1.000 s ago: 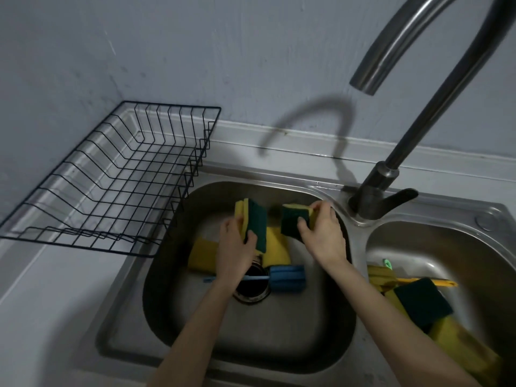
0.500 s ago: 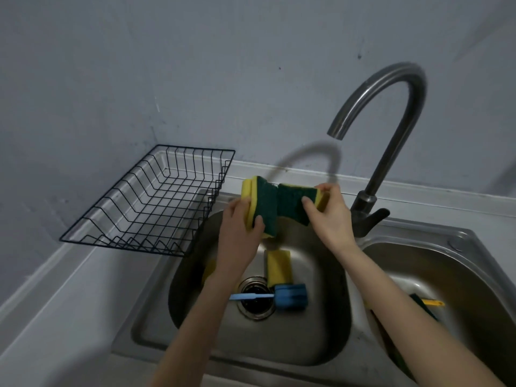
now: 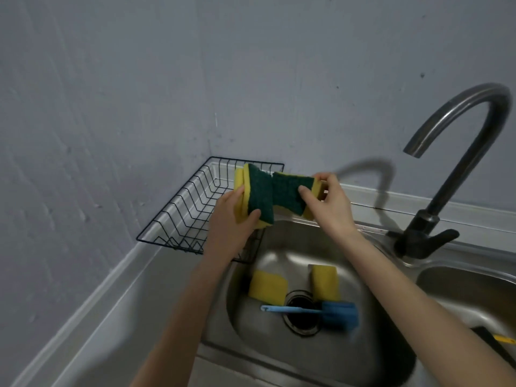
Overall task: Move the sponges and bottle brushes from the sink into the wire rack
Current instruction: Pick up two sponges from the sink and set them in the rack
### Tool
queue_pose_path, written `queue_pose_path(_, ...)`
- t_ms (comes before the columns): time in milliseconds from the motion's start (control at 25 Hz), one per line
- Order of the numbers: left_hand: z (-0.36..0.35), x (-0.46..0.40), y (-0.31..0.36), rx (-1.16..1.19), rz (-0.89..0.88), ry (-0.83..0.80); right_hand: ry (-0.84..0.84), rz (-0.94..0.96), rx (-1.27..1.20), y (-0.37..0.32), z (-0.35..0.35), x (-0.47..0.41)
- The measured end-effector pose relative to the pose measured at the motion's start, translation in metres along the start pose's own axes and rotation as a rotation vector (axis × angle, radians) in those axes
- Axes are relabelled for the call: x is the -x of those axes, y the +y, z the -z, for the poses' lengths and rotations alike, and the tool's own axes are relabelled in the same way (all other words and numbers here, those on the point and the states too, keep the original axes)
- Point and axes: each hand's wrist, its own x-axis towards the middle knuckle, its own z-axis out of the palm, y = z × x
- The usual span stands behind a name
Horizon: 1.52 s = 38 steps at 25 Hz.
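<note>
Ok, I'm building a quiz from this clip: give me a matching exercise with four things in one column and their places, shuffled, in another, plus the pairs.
Things:
1. blue bottle brush
2. sponge in the left hand
3. wire rack
4. tap

Places:
A. on the counter in the wall corner, left of the sink
B. held up in front of the rack's near right corner
C. lying across the drain in the left basin
D. standing behind the sink, between the two basins

Pairs: 1-C, 2-B, 3-A, 4-D
</note>
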Motion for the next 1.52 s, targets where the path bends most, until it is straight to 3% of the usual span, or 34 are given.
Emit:
queue_pose_path(320,0.042,-0.048,-0.063,0.140,0.125,0.003,-0.096,-0.044,0.076,-0.013,-0.081,-0.060)
queue_pose_path(880,0.012,-0.107,-0.144,0.282,0.390,-0.010,-0.241,-0.466,-0.120,0.043,-0.195,-0.168)
queue_pose_path(1200,0.002,-0.118,-0.156,0.255,0.366,-0.002,-0.271,-0.604,-0.140,0.072,-0.229,-0.184)
queue_pose_path(1520,0.001,-0.121,-0.161,0.256,0.388,0.001,-0.300,-0.579,-0.059,0.068,-0.234,-0.181)
